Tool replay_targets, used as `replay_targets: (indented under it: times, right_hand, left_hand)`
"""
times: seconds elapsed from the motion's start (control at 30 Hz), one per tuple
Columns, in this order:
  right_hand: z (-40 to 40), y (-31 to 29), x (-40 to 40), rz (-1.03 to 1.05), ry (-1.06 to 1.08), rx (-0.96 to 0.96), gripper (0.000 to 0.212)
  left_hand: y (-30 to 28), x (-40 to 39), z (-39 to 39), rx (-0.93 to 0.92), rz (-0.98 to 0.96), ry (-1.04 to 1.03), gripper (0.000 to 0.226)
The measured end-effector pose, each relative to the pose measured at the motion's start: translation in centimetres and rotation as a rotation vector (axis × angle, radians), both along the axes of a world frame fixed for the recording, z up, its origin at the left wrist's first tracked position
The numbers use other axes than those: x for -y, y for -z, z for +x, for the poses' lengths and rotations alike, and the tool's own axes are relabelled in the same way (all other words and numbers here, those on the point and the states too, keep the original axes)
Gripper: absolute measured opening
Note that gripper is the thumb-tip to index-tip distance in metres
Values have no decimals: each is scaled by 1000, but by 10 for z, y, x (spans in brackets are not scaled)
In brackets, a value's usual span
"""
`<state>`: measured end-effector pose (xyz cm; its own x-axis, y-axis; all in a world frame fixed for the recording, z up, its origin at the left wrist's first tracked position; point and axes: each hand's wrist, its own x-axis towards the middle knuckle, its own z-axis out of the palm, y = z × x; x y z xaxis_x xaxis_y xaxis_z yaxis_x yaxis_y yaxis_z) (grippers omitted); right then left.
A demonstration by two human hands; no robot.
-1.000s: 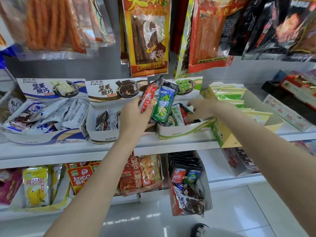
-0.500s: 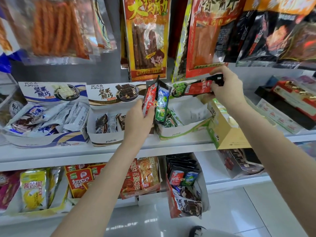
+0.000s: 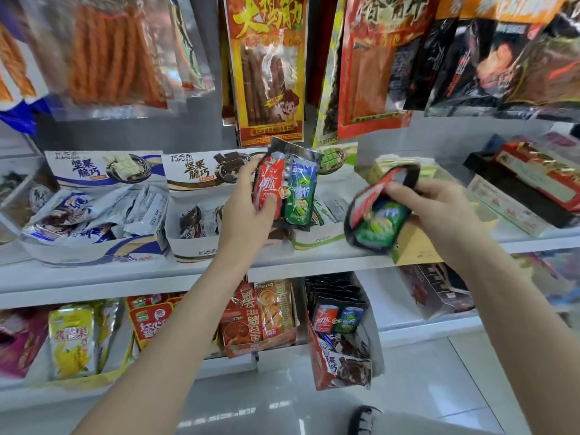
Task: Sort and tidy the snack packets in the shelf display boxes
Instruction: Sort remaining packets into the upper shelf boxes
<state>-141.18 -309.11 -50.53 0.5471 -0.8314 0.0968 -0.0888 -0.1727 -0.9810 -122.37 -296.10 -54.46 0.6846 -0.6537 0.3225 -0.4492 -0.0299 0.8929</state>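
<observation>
Shelves (image 3: 188,271) fill the view, two white tiers w/ big hanging snack bags (image 3: 266,67) above them. On the top tier, L to R: a blue-and-white display box (image 3: 94,249) heaped w/ silvery packets, a brown-trimmed display box (image 3: 194,246) w/ a few dark packets, a green-trimmed display box (image 3: 317,240) partly hidden behind the hands, then a yellow box (image 3: 414,246) and a dark tray (image 3: 521,196) far right. Lower tier has a tilted red box (image 3: 326,365) of black packets sticking out past the shelf edge, orange-red packets (image 3: 260,315) beside it and yellow bags (image 3: 72,337) to the left.

Left hand (image 3: 248,215) is raised in front of the brown and green boxes – grasping a black packet (image 3: 288,189) printed w/ a red can and a green can, held upright, thumb across the red side.

Right hand (image 3: 439,211) is over the gap between green box and yellow box, fingers and thumb curled round a second packet (image 3: 376,218) of the same red/green kind – bent over on itself, blurred, so exact pinch hard to read.

Shoe (image 3: 364,419) at bottom edge on the pale floor.
</observation>
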Motion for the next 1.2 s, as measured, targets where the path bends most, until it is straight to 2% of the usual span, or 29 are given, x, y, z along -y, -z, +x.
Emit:
replay_targets:
  times: [0.07, 0.13, 0.2, 0.3, 0.37, 0.4, 0.47, 0.5, 0.6, 0.63, 0.7, 0.77, 0.8, 0.9, 1.03, 1.1, 1.2]
  right_hand:
    - [2, 5, -3, -139, -145, -201, 3]
    - [1, 9, -8, -257, -253, -345, 15]
    - [1, 12, -13, -309, -310, -378, 16]
    - [4, 20, -21, -253, -368, -424, 10]
    - [7, 33, -26, -227, -357, -455, 11]
    - [9, 40, -27, -278, -325, -476, 13]
    - [9, 51, -28, -408, -231, -529, 23]
    - [6, 54, -28, -400, -210, -519, 26]
    - [-11, 56, -23, -119, -315, -411, 35]
    - [-17, 58, -21, -77, -349, -439, 39]
    - [-27, 63, -17, -182, -366, -643, 31]
    - [-34, 73, -14, -414, -356, -875, 22]
    - [-38, 80, -12, -494, -354, -930, 21]
    - [-46, 105, -14, -586, -300, -842, 27]
    - [-29, 147, -21, -704, -303, -749, 20]
    - [-15, 166, -14, -714, -322, -810, 22]
    - [-7, 195, -9, -855, -311, -1006, 24]
  left_hand:
    - [0, -8, -3, -21, -3, 79, 35]
    - [4, -17, -11, -103, 61, 204, 25]
    - [12, -23, -22, -208, 153, 310, 21]
    - [20, -28, -38, -301, 215, 373, 17]
    - [28, -28, -43, -399, 249, 401, 19]
    - [32, -29, -46, -420, 288, 434, 23]
    - [41, -28, -52, -336, 365, 527, 29]
    - [45, -27, -55, -290, 371, 555, 32]
    - [60, -19, -58, -122, 375, 539, 30]
    - [63, -16, -63, -67, 389, 535, 27]
    - [74, -11, -70, 60, 450, 564, 29]
    - [87, -11, -79, 270, 592, 588, 35]
    - [96, -12, -81, 346, 667, 600, 38]
    - [125, -17, -82, 389, 850, 670, 35]
    - [149, -25, -76, 393, 964, 675, 32]
    - [152, -28, -73, 402, 955, 651, 35]
    - [152, -31, -73, 406, 938, 646, 60]
